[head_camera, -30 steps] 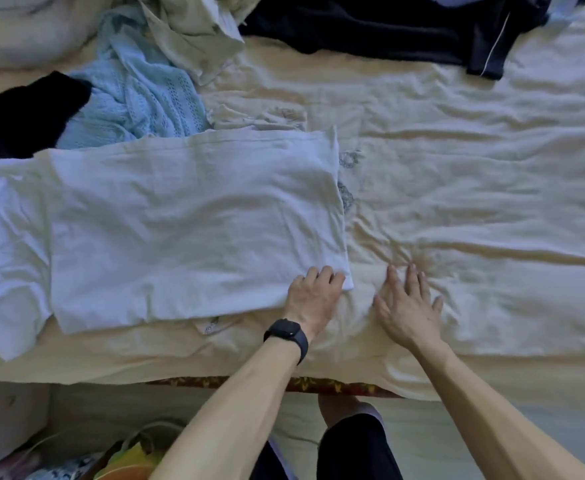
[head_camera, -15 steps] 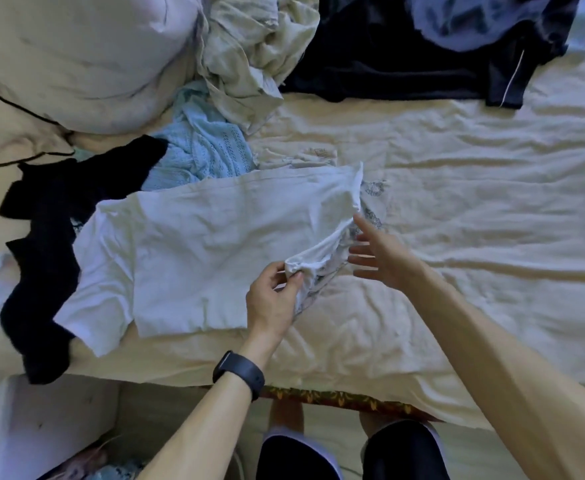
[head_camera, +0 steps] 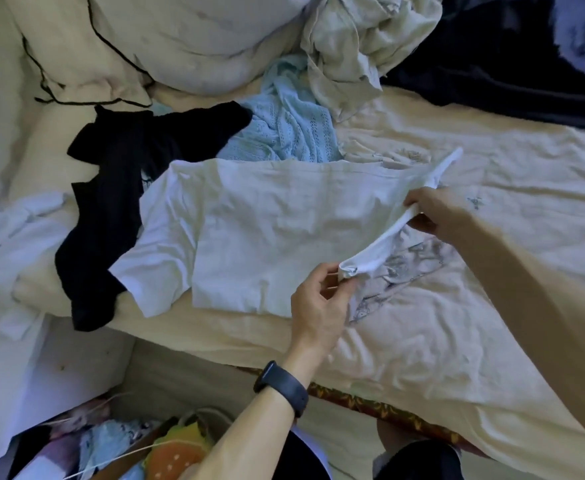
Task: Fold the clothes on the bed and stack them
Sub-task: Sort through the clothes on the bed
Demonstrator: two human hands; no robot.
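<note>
Fingers [head_camera: 343, 289] of the left hand [head_camera: 318, 306] pinch the near corner of the lifted hem of a white T-shirt [head_camera: 267, 230] at centre frame. The right hand [head_camera: 438, 213], up and to the right, grasps the same edge between thumb and fingers. The rest of the shirt lies flat on the cream bed sheet [head_camera: 474, 323], one sleeve touching a black garment [head_camera: 111, 209] at left. Above it lie a light blue knit [head_camera: 291, 129], a crumpled pale garment [head_camera: 353, 46] and, upper right, dark clothing [head_camera: 492, 64]. A black wristband [head_camera: 282, 388] circles the left wrist.
</note>
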